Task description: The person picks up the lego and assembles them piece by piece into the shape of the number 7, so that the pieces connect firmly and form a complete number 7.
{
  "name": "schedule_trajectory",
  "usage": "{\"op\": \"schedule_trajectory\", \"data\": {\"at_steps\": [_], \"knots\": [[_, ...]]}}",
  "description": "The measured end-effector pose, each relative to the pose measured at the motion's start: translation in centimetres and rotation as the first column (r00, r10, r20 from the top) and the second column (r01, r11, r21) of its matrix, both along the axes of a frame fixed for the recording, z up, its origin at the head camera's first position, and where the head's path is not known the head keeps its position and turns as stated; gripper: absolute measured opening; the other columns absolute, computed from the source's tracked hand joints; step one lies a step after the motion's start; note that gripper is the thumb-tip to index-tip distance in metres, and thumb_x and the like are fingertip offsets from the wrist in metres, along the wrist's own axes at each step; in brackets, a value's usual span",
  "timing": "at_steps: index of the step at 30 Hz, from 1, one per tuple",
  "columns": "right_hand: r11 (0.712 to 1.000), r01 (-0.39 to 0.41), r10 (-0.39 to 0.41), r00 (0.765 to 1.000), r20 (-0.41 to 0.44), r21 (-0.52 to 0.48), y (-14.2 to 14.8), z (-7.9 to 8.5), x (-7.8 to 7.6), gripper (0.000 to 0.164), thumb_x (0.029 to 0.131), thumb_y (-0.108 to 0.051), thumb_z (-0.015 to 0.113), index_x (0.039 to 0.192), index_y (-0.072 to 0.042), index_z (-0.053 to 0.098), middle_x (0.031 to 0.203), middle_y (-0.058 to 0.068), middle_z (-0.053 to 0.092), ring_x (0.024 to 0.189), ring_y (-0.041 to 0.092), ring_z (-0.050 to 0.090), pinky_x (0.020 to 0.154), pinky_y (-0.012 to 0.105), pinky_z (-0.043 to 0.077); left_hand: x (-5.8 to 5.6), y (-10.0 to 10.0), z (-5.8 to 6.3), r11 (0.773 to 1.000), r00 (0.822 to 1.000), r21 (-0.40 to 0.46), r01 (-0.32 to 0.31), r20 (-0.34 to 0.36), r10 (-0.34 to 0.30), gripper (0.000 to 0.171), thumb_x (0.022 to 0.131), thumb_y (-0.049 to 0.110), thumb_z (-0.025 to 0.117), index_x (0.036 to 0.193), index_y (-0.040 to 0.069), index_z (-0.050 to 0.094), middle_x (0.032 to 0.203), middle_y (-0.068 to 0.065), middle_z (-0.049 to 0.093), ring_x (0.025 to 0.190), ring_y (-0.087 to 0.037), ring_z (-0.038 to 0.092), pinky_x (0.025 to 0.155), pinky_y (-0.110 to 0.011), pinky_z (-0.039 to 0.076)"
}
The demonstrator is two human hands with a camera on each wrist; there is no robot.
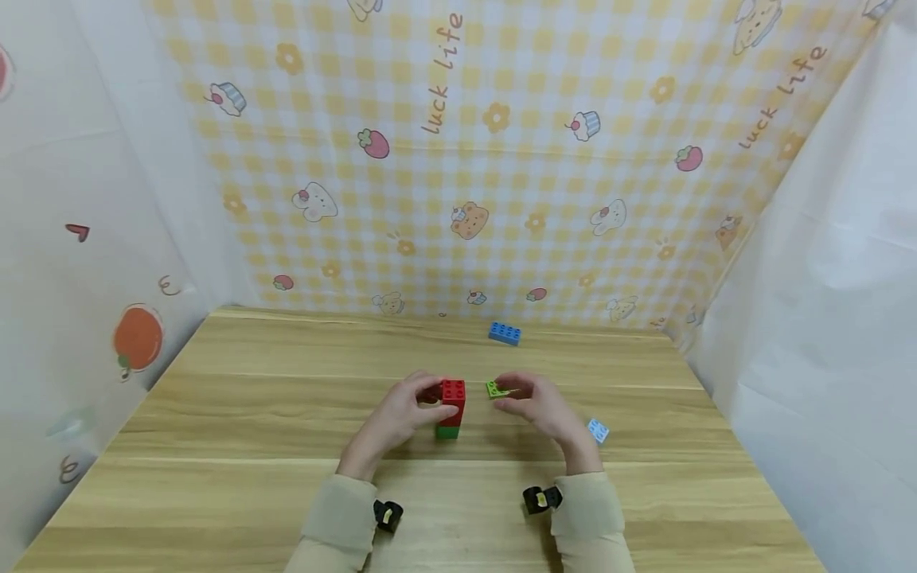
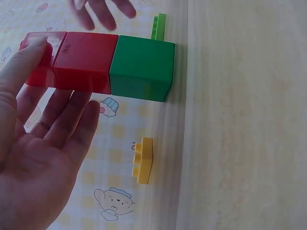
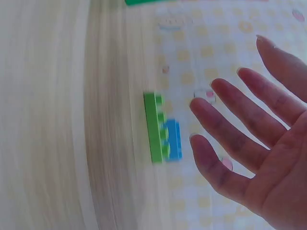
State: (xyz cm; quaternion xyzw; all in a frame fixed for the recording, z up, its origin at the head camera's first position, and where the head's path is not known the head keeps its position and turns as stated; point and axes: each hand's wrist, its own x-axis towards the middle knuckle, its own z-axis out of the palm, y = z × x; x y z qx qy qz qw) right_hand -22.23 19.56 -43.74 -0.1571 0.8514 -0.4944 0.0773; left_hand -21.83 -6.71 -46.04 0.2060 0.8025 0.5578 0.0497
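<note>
My left hand (image 1: 401,418) holds an upright stack of toy building bricks, thumb on the near side and fingers behind. Two red bricks (image 2: 86,57) form its upper part, above a green brick (image 2: 141,67) at the bottom. To the right of the stack, my right hand (image 1: 542,407) hovers with nothing in it, its fingers spread and slightly bent. Just beyond those fingertips lies a flat lime-green brick (image 1: 493,389), partly covered by the hand in the head view. The right wrist view shows the lime-green brick (image 3: 154,127) studs toward the backdrop, apart from the fingers.
A long blue brick (image 1: 505,333) lies near the table's back edge. A light blue brick (image 1: 598,430) sits right of my right wrist. In the left wrist view a yellow brick (image 2: 145,160) stands beyond the left hand. Checked cloth (image 1: 430,183) rises behind the wooden table (image 1: 251,398).
</note>
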Motion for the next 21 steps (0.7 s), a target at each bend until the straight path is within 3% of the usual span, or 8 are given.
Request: {"op": "schedule_trajectory", "data": {"at_steps": [10,16,21], "knots": [[0.989,0.131,-0.13,0.991,-0.021,0.073,2.6,-0.6,-1.7,0.039,0.091,-0.01,0.07,0.127,0.0,0.06,0.125,0.019,0.062,0.108,0.03,0.06,0.089,0.045,0.05,-0.1,0.0,0.1,1.0,1.0,-0.004,0.002,-0.004,-0.002,0.044,0.088,0.027,0.075,0.125,0.006,0.064,0.111,0.0,0.059,0.105,-0.021,0.058,0.089,-0.04,0.049],[0.985,0.135,-0.135,0.991,-0.008,0.108,3.7,-1.0,-3.0,0.04,0.092,-0.009,0.068,0.13,0.001,0.058,0.127,0.02,0.06,0.107,0.031,0.06,0.088,0.045,0.05,0.0,-0.1,0.2,1.0,1.0,-0.021,0.011,-0.013,-0.012,0.045,0.087,0.028,0.076,0.125,0.006,0.064,0.111,0.001,0.059,0.101,-0.019,0.059,0.085,-0.035,0.051],[0.985,0.085,-0.089,0.996,0.016,0.148,4.3,-1.4,-4.2,0.041,0.092,-0.008,0.068,0.13,0.001,0.057,0.127,0.024,0.057,0.107,0.033,0.059,0.087,0.047,0.05,0.0,-0.1,0.1,1.0,0.999,-0.005,0.029,-0.016,-0.029,0.045,0.088,0.028,0.075,0.125,0.006,0.064,0.111,-0.001,0.059,0.099,-0.019,0.059,0.083,-0.034,0.052]]}}
